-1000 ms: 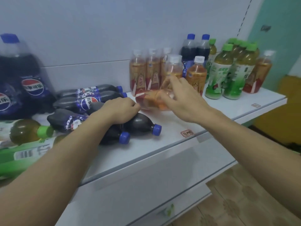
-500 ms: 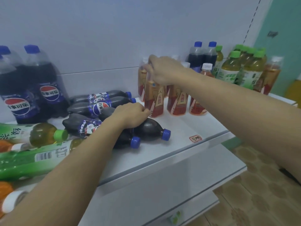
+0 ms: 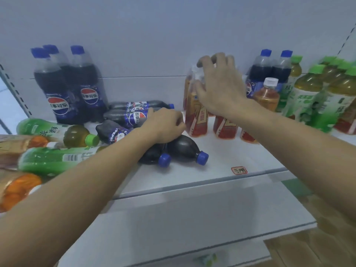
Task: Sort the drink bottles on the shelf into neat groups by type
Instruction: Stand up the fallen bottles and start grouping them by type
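On the white shelf point(image 3: 221, 162), my left hand point(image 3: 163, 126) is curled over a small cola bottle point(image 3: 185, 147) that lies on its side with its blue cap toward me. A second lying cola bottle point(image 3: 154, 157) touches it, and more point(image 3: 133, 116) lie behind. My right hand point(image 3: 217, 85) hovers with fingers spread over the neck of an upright red-label tea bottle point(image 3: 196, 120), at the left of a group of like bottles point(image 3: 224, 128). The palm hides their tops.
Three large cola bottles point(image 3: 57, 89) stand at the back left. Green tea bottles point(image 3: 57, 130) and orange tea bottles point(image 3: 17, 189) lie at the left. Small upright colas point(image 3: 260, 74) and green teas point(image 3: 304, 97) stand at the right. A lower shelf point(image 3: 192, 218) juts out below.
My right hand stood the red-label tea bottle upright beside the others, and its fingers have now spread open above the cap. My left hand has stayed on the lying cola bottle.
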### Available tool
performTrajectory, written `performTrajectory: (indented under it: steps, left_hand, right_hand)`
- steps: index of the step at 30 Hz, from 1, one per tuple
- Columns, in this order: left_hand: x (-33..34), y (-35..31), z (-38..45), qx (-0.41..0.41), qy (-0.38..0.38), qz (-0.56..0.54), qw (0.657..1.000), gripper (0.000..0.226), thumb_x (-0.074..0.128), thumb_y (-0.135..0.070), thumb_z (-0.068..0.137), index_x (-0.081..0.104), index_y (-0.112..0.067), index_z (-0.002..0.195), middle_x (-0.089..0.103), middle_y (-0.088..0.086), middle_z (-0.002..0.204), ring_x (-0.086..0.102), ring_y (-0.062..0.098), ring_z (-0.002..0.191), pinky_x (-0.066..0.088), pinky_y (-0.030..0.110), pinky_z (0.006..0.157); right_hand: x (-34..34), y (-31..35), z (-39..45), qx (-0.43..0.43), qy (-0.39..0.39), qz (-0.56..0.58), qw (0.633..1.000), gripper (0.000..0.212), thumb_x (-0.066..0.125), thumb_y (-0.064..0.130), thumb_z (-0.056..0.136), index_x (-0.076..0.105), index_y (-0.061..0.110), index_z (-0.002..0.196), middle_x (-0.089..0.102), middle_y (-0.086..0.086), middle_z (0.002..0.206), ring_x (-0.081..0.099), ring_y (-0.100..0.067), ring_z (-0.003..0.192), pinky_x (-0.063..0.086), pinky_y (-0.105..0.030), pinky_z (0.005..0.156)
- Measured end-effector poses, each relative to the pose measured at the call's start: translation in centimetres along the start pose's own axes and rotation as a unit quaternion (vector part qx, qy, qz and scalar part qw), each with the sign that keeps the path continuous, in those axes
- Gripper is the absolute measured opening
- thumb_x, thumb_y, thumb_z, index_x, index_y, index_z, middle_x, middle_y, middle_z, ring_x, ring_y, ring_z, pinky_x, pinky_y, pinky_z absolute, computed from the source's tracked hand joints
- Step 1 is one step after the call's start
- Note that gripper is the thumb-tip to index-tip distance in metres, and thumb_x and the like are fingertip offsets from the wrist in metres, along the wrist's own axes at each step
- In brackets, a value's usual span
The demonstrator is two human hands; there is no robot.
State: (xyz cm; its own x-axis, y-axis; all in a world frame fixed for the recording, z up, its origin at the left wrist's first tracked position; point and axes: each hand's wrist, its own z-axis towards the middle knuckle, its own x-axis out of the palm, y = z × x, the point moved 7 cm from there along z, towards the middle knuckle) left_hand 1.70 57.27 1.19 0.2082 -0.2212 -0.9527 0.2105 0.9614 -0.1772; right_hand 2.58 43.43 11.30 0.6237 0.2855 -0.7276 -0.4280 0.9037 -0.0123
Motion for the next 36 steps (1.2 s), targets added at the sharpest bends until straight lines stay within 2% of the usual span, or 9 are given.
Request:
performTrajectory:
  steps: [5, 8, 12, 15, 21, 28, 30, 33, 36]
  left_hand:
    - [-3.7, 2.9, -2.1, -0.04, -0.078, -0.001, 0.996, 0.029, 0.045, -0.033, 0.096, 0.051, -0.027, 0.068, 0.054, -0.008, 0.068, 0.049, 0.021, 0.069, 0.032, 0.035, 0.071]
    - [-5.8, 6.4, -4.0, -0.074, -0.068, 0.035, 0.994, 0.023, 0.046, -0.036, 0.097, 0.064, -0.025, 0.09, 0.067, 0.0, 0.089, 0.056, 0.027, 0.084, 0.041, 0.044, 0.085]
    - [-7.6, 11.7, -5.9, -0.099, -0.048, 0.061, 0.992, 0.024, 0.049, -0.034, 0.099, 0.068, -0.019, 0.102, 0.069, 0.005, 0.1, 0.062, 0.031, 0.095, 0.047, 0.055, 0.096]
    - [-8.0, 13.9, -5.9, -0.058, -0.024, 0.041, 0.997, 0.022, 0.052, -0.03, 0.1, 0.069, -0.017, 0.106, 0.066, 0.007, 0.102, 0.062, 0.028, 0.092, 0.052, 0.049, 0.09]
    - [-7.1, 16.4, -5.6, 0.063, 0.063, 0.066, 0.994, 0.025, 0.055, -0.031, 0.099, 0.067, -0.018, 0.118, 0.059, 0.003, 0.116, 0.057, 0.02, 0.104, 0.049, 0.045, 0.094]
    - [-7.2, 18.9, -5.9, 0.132, 0.078, 0.037, 0.988, 0.025, 0.056, -0.027, 0.099, 0.068, -0.019, 0.119, 0.059, -0.001, 0.128, 0.058, 0.016, 0.114, 0.046, 0.034, 0.099]
    - [-6.9, 19.0, -6.0, 0.134, 0.069, 0.024, 0.988, 0.026, 0.055, -0.028, 0.1, 0.068, -0.02, 0.121, 0.056, -0.003, 0.132, 0.056, 0.015, 0.117, 0.045, 0.033, 0.101]
    - [-6.2, 19.1, -6.0, 0.121, 0.046, 0.017, 0.991, 0.027, 0.051, -0.029, 0.101, 0.067, -0.022, 0.122, 0.051, -0.003, 0.136, 0.053, 0.016, 0.119, 0.043, 0.03, 0.101]
    - [-5.8, 18.8, -6.0, 0.123, 0.038, 0.038, 0.991, 0.027, 0.049, -0.028, 0.1, 0.065, -0.021, 0.121, 0.05, 0.001, 0.137, 0.053, 0.02, 0.118, 0.038, 0.026, 0.096]
  right_hand:
    - [0.5, 4.9, -0.4, -0.092, -0.003, 0.136, 0.986, 0.028, 0.044, 0.017, 0.094, 0.056, 0.015, 0.119, 0.053, -0.011, 0.118, 0.046, -0.03, 0.111, 0.045, -0.042, 0.085]
    - [3.1, 7.6, -0.4, -0.09, 0.055, 0.208, 0.973, 0.028, 0.043, 0.012, 0.095, 0.055, 0.015, 0.121, 0.052, -0.012, 0.121, 0.048, -0.029, 0.111, 0.038, -0.035, 0.083]
    - [8.1, 9.0, 2.4, 0.024, 0.183, 0.214, 0.959, 0.035, 0.048, 0.02, 0.095, 0.049, 0.016, 0.131, 0.051, -0.016, 0.133, 0.046, -0.035, 0.124, 0.042, -0.043, 0.1]
    - [11.3, 8.5, 6.1, 0.137, 0.254, 0.217, 0.933, 0.044, 0.045, 0.021, 0.094, 0.05, 0.007, 0.136, 0.054, -0.019, 0.139, 0.05, -0.039, 0.127, 0.041, -0.04, 0.103]
    - [17.7, 9.2, 6.1, 0.136, 0.383, 0.115, 0.907, 0.043, 0.033, 0.018, 0.108, 0.05, -0.001, 0.142, 0.045, -0.022, 0.152, 0.046, -0.035, 0.136, 0.038, -0.036, 0.105]
    - [20.1, 8.0, 6.5, 0.203, 0.376, 0.128, 0.895, 0.04, 0.037, 0.013, 0.107, 0.049, -0.004, 0.141, 0.045, -0.024, 0.15, 0.044, -0.037, 0.136, 0.035, -0.038, 0.108]
    - [20.2, 7.7, 6.7, 0.229, 0.356, 0.166, 0.891, 0.036, 0.04, 0.012, 0.106, 0.055, -0.004, 0.135, 0.054, -0.026, 0.138, 0.054, -0.039, 0.123, 0.045, -0.039, 0.098]
    - [18.9, 6.7, 7.2, 0.323, 0.299, 0.247, 0.863, 0.015, 0.047, 0.007, 0.101, 0.059, 0.005, 0.091, 0.054, -0.015, 0.086, 0.054, -0.025, 0.066, 0.045, -0.026, 0.046]
    - [16.0, 6.4, 10.0, 0.336, 0.219, 0.272, 0.875, 0.019, 0.053, 0.005, 0.094, 0.053, 0.009, 0.075, 0.049, -0.011, 0.075, 0.044, -0.019, 0.053, 0.035, -0.025, 0.044]
